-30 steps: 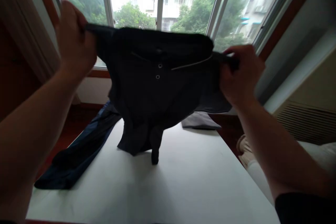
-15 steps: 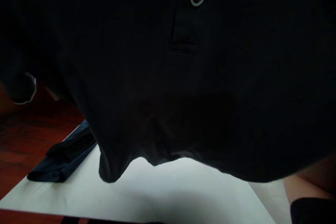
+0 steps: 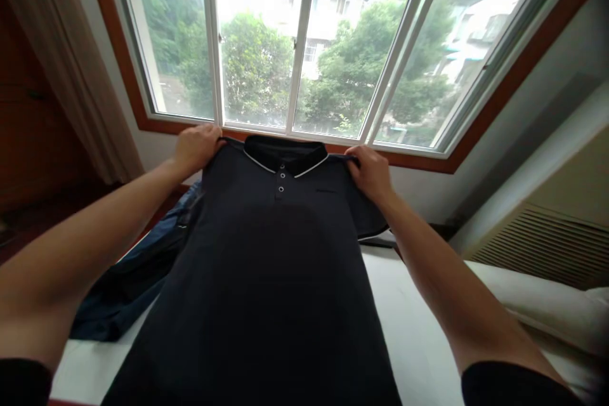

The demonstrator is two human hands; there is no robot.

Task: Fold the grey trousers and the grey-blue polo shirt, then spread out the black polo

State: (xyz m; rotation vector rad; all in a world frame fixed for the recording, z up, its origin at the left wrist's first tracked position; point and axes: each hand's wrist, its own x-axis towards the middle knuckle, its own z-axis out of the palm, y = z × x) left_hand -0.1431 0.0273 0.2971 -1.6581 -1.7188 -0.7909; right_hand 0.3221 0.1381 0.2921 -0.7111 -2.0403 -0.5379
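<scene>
You are holding the dark polo shirt (image 3: 280,254) by its two shoulders, its front facing up toward you and its body spreading over the white surface (image 3: 419,317); how much of it is touching there, I cannot tell, and its hem is running out of view. Your left hand's grip (image 3: 196,149) is pinching the cloth at one shoulder, and your right hand's grip (image 3: 372,171) is pinching the other, above a pale-edged sleeve (image 3: 368,212). The collar (image 3: 285,168) is sitting between them. Done well, this hold is probably calling for equal outward pull, so the shoulder line is running straight and the button placket (image 3: 280,187) is staying centred. Pinching near the seams is likely sparing the front from creases. The blue garment (image 3: 143,273) is lying just beside the shirt on your left, so you are wise in watching that nothing is catching on it.
</scene>
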